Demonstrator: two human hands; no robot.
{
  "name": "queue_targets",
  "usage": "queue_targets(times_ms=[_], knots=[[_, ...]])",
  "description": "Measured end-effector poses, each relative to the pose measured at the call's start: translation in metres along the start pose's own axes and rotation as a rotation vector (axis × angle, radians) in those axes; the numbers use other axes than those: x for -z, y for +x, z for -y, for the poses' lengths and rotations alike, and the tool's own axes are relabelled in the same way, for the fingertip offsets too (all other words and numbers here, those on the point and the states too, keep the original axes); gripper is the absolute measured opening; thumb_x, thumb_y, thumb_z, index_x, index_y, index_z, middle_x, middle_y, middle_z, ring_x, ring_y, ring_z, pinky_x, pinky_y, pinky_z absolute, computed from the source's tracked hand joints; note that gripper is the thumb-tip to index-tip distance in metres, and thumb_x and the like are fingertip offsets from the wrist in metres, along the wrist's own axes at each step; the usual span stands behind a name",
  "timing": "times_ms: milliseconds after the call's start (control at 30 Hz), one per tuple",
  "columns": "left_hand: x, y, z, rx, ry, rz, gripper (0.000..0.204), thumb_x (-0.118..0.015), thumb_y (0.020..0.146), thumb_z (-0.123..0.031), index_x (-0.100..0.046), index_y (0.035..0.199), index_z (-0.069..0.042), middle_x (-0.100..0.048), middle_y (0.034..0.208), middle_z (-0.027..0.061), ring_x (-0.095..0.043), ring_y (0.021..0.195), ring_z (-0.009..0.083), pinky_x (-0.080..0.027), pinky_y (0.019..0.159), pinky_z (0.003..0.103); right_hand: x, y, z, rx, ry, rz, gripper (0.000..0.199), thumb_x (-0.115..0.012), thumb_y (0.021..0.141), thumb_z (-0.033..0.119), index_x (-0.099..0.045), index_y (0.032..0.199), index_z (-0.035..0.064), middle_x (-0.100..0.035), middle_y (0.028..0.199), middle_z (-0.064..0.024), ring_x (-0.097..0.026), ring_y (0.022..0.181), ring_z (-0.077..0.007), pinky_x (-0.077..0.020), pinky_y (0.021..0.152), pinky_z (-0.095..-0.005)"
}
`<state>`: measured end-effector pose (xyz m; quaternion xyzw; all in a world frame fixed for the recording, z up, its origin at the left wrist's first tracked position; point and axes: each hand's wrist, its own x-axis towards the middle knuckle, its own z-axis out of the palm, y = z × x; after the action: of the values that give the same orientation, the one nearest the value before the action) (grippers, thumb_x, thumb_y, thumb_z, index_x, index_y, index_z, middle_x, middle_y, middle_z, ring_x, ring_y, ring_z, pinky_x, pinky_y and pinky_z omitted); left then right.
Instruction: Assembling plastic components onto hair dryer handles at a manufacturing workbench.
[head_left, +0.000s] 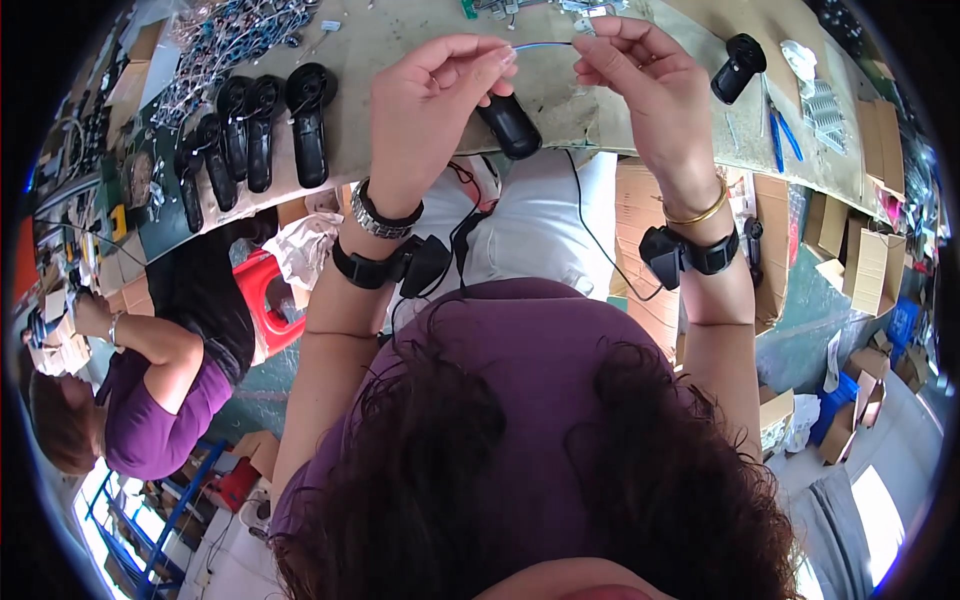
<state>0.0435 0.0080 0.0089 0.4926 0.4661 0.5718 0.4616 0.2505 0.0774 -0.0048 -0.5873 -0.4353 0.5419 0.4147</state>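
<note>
From far, I see the thin wire [545,44] at the top centre of the frame, its long axis going nearly level between the left hand [432,95] and right hand [665,95], fingertips of both pinched closed on it, neither nearer

The scene is bright, and the light falls quite evenly on the grey-beige flat tabletop [600,115]. At the lower right, a glaring white window pane [880,520] is overexposed and shows no detail. The dark curly hair [420,450] sinks into deep shadow. The thin bluish wire [543,44] appears rather soft. Toward the rim, straight edges are strongly bent and small details become smeared, with bluish fringes before the black round border.
</note>
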Motion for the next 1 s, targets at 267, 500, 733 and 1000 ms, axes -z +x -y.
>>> queue_targets(times_ms=[267, 500, 733, 1000], knots=[[0.021, -0.013, -0.007, -0.183, 0.427, 0.127, 0.014, -0.072, 0.096, -0.012, -0.072, 0.103, 0.0, -0.073, 0.089, 0.007, -0.071, 0.078, 0.0194, -0.054, 0.069, 0.028, 0.011, -0.043, 0.013, 0.356, 0.093, 0.395, 0.024, -0.072, 0.096, 0.002, -0.069, 0.119, -0.0032, -0.074, 0.104, -0.0092, -0.073, 0.092, -0.016, -0.0578, 0.086, -0.028], [0.021, -0.028, -0.024, -0.552, 1.142, 0.671, 0.015, -0.07, 0.087, -0.009, -0.068, 0.101, -0.005, -0.069, 0.104, 0.0071, -0.068, 0.09, 0.0317, -0.055, 0.073, 0.039, 0.019, -0.064, 0.038, 0.738, -0.461, 0.677, 0.025, -0.072, 0.093, -0.005, -0.07, 0.118, -0.0028, -0.074, 0.105, -0.0088, -0.072, 0.096, -0.0145, -0.0571, 0.088, -0.0274], [0.048, 0.004, 0.008, -0.695, 1.059, 0.317, 0.044, -0.069, 0.084, -0.005, -0.066, 0.128, -0.014, -0.065, 0.129, 0.007, -0.063, 0.118, 0.0294, -0.055, 0.09, 0.041, 0.03, -0.05, 0.009, 0.443, -0.04, 0.315, 0.023, -0.069, 0.095, -0.005, -0.067, 0.118, -0.0054, -0.075, 0.108, -0.0139, -0.073, 0.101, -0.0189, -0.0586, 0.088, -0.0281], [0.036, 0.017, 0.037, -0.649, 1.211, 0.276, 0.043, -0.07, 0.087, -0.008, -0.069, 0.129, -0.019, -0.067, 0.129, 0.0044, -0.061, 0.122, 0.0306, -0.054, 0.095, 0.043, 0.026, -0.05, -0.009, 0.384, 0.198, 0.181, 0.023, -0.068, 0.097, -0.003, -0.065, 0.119, -0.0081, -0.074, 0.109, -0.0192, -0.075, 0.099, -0.0272, -0.0626, 0.089, -0.0352]])
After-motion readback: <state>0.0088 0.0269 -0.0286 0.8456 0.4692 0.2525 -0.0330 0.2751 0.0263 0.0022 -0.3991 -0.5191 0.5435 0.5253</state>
